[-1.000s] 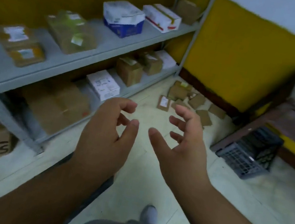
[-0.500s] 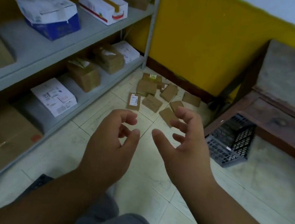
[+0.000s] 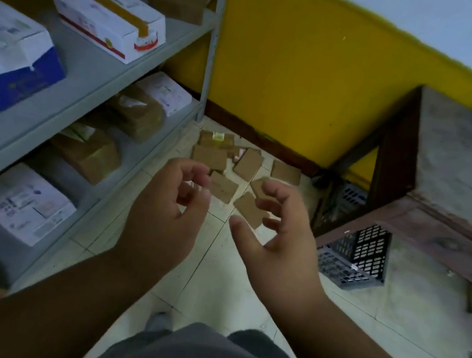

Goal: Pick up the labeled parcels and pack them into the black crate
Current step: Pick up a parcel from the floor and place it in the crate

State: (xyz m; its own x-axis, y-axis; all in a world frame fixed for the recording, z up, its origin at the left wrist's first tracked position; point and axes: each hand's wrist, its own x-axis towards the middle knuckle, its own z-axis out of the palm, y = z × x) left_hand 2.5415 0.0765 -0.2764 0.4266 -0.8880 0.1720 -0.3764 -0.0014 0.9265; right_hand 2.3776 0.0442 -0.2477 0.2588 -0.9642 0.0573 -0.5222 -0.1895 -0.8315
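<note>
Parcels (image 3: 221,187) on the floor and the crate (image 3: 352,260) under the table (image 3: 458,185) are seen nearer than before. Left hand (image 3: 166,217) and right hand (image 3: 284,237): fingers loosely curled, nothing held.

Matt brown cardboard parcels (image 3: 221,187) are lying on the smooth, slightly glossy tiled floor (image 3: 213,269) beside the grey painted-metal shelf (image 3: 97,83); right of them, a perforated black plastic crate (image 3: 352,260) is sitting under worn, dull wooden furniture (image 3: 452,184).
</note>
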